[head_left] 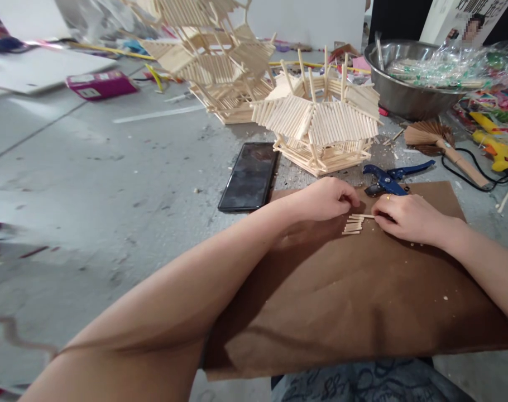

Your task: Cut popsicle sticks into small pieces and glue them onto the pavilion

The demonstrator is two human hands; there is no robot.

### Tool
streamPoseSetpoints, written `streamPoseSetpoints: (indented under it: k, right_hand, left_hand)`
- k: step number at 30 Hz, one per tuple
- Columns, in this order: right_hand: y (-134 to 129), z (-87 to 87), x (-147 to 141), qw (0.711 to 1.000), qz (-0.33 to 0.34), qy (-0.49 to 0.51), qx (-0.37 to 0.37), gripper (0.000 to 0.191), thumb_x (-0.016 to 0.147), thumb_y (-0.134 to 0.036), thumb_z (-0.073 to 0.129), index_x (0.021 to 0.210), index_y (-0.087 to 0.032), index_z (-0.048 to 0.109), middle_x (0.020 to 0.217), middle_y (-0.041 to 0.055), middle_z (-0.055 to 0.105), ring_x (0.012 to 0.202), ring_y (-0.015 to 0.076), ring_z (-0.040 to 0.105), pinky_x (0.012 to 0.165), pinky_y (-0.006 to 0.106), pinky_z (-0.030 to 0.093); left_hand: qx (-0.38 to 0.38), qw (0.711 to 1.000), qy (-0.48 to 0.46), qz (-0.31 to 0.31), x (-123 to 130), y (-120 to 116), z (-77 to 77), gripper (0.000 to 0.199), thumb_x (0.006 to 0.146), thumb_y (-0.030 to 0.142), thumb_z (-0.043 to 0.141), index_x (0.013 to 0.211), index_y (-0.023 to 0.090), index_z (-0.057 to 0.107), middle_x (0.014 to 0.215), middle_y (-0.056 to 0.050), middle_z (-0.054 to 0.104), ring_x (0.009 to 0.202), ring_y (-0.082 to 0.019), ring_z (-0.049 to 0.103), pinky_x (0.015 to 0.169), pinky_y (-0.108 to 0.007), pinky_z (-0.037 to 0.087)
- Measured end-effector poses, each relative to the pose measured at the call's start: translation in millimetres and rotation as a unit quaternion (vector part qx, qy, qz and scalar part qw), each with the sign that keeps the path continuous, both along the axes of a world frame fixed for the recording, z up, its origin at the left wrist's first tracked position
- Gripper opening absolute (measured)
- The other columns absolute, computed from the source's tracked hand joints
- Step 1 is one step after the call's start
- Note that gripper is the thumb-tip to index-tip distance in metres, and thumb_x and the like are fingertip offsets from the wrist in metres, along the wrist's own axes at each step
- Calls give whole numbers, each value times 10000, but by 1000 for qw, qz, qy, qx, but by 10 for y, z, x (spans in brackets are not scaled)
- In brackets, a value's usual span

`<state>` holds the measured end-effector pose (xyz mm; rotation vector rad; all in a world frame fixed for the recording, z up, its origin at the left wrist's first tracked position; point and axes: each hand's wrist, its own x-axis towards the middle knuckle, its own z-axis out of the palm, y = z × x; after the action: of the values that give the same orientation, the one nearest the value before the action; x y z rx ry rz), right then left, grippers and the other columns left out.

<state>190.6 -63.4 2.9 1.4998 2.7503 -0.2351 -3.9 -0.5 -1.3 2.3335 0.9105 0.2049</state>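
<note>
My right hand [400,216] pinches one end of a thin wooden stick [365,216] between thumb and fingers, just above the brown sheet [341,301]. Under that stick lies a small row of short cut wooden sticks [353,226], side by side. My left hand [330,199] is curled close to the row's upper left, its fingertips bent together and partly hidden; whether anything is between them does not show. Right behind both hands lies a blue cutter tool [390,180], partly on the sheet.
A six-sided stick model [321,125] stands behind the hands, with a taller stick tower [220,67] beyond it. A black phone [250,177] lies left. To the right are a metal bowl [408,92], a paper fan [430,134] and a yellow glue gun [494,149].
</note>
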Motion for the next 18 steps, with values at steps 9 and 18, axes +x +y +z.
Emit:
streamPoseSetpoints:
  k: [9,18]
  right_hand:
    - [3,-70,2,1000,11,23,15,234,849,-233,391,897,-180,613,894,50,652,755,159,585,630,272,373]
    - [9,-78,7,1000,20,9,18,235,848,-239,390,895,-182,613,873,48,647,730,161,584,608,276,361]
  left_hand:
    - [-4,999,36,-37,-7,-15,42,316,679,94,464,856,184,710,833,5,704,747,-111,615,701,-201,439]
    - [7,996,55,-70,-4,-31,77,287,675,112,479,854,167,697,811,-4,683,702,-98,588,653,-198,413]
